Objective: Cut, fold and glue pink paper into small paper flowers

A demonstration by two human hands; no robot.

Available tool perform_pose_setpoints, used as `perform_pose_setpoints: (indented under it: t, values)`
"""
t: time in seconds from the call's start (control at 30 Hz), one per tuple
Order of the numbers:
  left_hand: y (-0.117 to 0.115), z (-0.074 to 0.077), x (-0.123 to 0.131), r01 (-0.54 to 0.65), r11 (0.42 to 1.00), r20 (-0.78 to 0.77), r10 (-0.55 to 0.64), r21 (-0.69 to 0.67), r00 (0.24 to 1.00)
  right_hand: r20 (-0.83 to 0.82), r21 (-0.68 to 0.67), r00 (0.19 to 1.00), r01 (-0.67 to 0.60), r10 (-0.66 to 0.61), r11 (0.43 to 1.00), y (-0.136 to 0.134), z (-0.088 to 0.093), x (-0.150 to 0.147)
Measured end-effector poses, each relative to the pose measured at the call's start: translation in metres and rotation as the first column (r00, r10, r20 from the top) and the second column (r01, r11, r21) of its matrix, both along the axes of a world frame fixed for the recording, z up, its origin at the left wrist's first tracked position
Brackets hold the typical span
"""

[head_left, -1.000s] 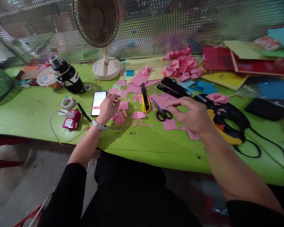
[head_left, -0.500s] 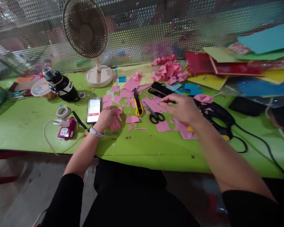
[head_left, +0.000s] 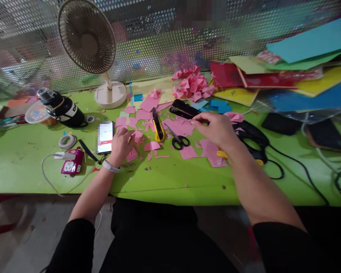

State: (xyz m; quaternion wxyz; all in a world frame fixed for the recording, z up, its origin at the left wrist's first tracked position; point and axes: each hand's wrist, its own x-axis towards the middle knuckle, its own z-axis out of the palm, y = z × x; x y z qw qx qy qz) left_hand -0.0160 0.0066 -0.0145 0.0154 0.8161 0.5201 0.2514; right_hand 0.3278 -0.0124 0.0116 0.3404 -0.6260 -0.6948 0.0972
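Observation:
My left hand (head_left: 121, 145) rests beside the lit phone (head_left: 105, 137), its fingers apart over the pink paper scraps (head_left: 136, 135). My right hand (head_left: 213, 128) hovers near the black stapler (head_left: 184, 109), thumb and forefinger pinched together. Whatever is in that pinch is too small to make out. Between my hands lie a yellow-and-black box cutter (head_left: 158, 127) and black-handled scissors (head_left: 180, 142). A larger pink sheet (head_left: 214, 152) lies partly under my right forearm. Small metal bits (head_left: 128, 165) sit just right of my left wrist.
Folded pink paper pieces (head_left: 193, 85) are heaped at the back. A fan (head_left: 109, 94), a black bottle (head_left: 64, 108), a tape roll (head_left: 67, 141) and a pink power adapter (head_left: 72, 162) stand leftward. A black glue gun (head_left: 251, 140) and coloured sheets (head_left: 309, 41) lie rightward.
The view has shifted, so most table items appear further left. My right hand stays pinched near the stapler; a small shiny bit at its fingertips is no longer visible. My left hand stays by the phone.

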Motion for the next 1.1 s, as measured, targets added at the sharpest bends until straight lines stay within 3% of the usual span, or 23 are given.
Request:
perform_pose_setpoints:
  t: [0.13, 0.37, 0.53, 0.67, 0.87, 0.97, 1.1]
  values:
    - [-0.001, -0.001, 0.0, 0.056, 0.991, 0.084, -0.067, 0.117, 0.994, 0.033, 0.043, 0.999, 0.019, -0.021, 0.999, -0.004, 0.005, 0.006]
    - [-0.012, -0.002, 0.008, 0.186, 0.978, 0.084, -0.194, 0.096, 0.977, 0.107, 0.1, 0.994, -0.049, 0.038, 0.994, -0.012, 0.01, -0.002]
    - [-0.017, -0.002, 0.012, 0.23, 0.97, 0.14, -0.24, 0.084, 0.961, 0.154, -0.015, 0.963, -0.221, 0.221, 0.975, -0.02, 0.001, -0.024]
    - [-0.017, 0.0, 0.011, 0.241, 0.963, 0.175, -0.26, 0.122, 0.95, 0.227, -0.119, 0.934, -0.253, 0.275, 0.96, -0.022, -0.005, -0.035]
    - [-0.017, 0.004, 0.011, 0.227, 0.959, 0.247, -0.264, 0.167, 0.933, 0.233, -0.016, 0.955, -0.185, 0.184, 0.983, -0.019, 0.001, -0.024]
    - [-0.016, 0.005, 0.01, 0.201, 0.961, 0.265, -0.247, 0.189, 0.932, 0.215, 0.064, 0.975, -0.071, 0.056, 0.995, -0.014, 0.007, -0.011]
    - [-0.011, 0.006, 0.008, 0.165, 0.957, 0.312, -0.237, 0.24, 0.92, 0.164, 0.076, 0.983, 0.067, -0.079, 0.995, -0.012, 0.018, 0.013]
